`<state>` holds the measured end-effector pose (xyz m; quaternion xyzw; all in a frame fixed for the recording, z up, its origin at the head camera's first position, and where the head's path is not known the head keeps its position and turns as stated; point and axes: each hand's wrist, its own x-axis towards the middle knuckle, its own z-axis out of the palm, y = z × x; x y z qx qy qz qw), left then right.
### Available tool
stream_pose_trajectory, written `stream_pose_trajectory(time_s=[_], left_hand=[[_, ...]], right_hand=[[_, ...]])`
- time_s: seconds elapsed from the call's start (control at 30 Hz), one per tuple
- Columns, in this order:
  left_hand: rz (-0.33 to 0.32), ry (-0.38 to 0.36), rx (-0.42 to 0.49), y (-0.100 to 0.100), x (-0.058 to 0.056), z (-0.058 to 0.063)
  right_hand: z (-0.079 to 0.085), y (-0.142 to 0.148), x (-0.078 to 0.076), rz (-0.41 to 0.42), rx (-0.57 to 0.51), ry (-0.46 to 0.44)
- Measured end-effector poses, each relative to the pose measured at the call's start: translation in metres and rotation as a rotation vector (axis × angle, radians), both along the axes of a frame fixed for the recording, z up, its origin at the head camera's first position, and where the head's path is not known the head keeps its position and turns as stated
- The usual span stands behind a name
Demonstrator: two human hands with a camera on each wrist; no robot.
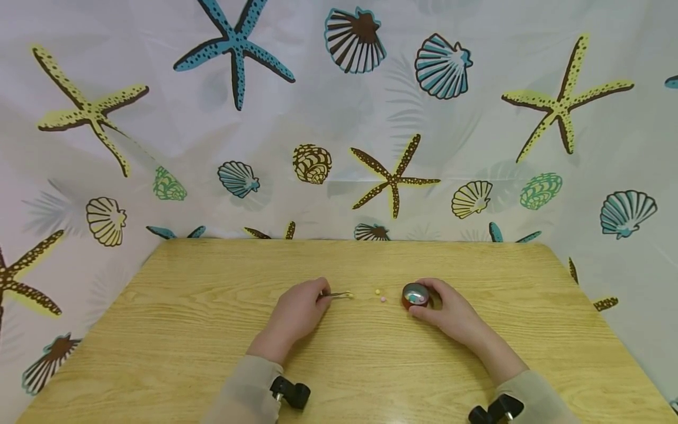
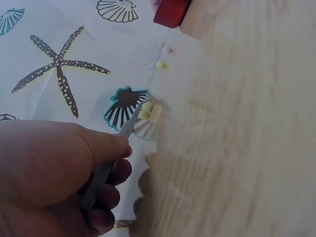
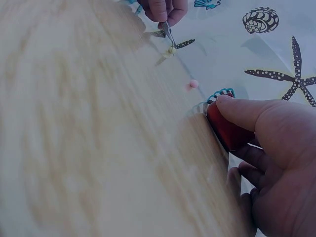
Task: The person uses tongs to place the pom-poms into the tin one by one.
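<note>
My left hand (image 1: 301, 312) pinches metal tweezers (image 2: 104, 170) between thumb and fingers, their tips pointing right. A small pale yellow bead (image 2: 146, 111) sits at the tweezer tips, low over the table. My right hand (image 1: 447, 309) grips a small round red cup (image 3: 228, 126) by its side. The cup's silvery inside (image 1: 415, 291) faces up in the head view, with small coloured bits low in it. Between the hands, a second yellow bead (image 1: 378, 292) and a pink bead (image 1: 383, 300) lie on the table close together, nearer the cup.
The wood-grain table (image 1: 339, 365) reaches back to a white curtain (image 1: 296, 106) printed with starfish and shells, which also hangs at both sides. Black wrist mounts (image 1: 290, 393) are strapped over the light sleeves (image 1: 249, 383).
</note>
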<state>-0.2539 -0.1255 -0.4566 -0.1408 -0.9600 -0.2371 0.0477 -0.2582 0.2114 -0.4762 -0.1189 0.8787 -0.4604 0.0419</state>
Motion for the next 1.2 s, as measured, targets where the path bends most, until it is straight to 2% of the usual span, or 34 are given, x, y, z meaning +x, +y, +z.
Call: stream_pose_trajectory(time_s=[0.2,0.4,0.6,0.83,1.03,1.2], left_hand=[[-0.004,-0.032,0.006,-0.006,-0.001,-0.002],[-0.001,-0.018,0.013,-0.006,-0.004,-0.002],[-0.019,0.029,0.055,0.001,-0.004,0.0],[-0.027,0.077,0.093,0.009,-0.001,0.011],[-0.021,0.102,0.11,0.018,0.001,0.016],[-0.048,0.1,0.119,0.032,0.001,0.018]], right_hand=[[0.001,0.0,0.0,-0.002,-0.002,0.001],[0.002,0.0,0.0,-0.004,-0.002,-0.005],[0.001,0.001,0.0,-0.004,0.005,0.0],[0.002,0.001,0.001,-0.005,0.012,0.006],[0.002,0.001,0.0,-0.002,0.008,0.001],[-0.001,0.001,-0.001,0.0,0.009,0.001]])
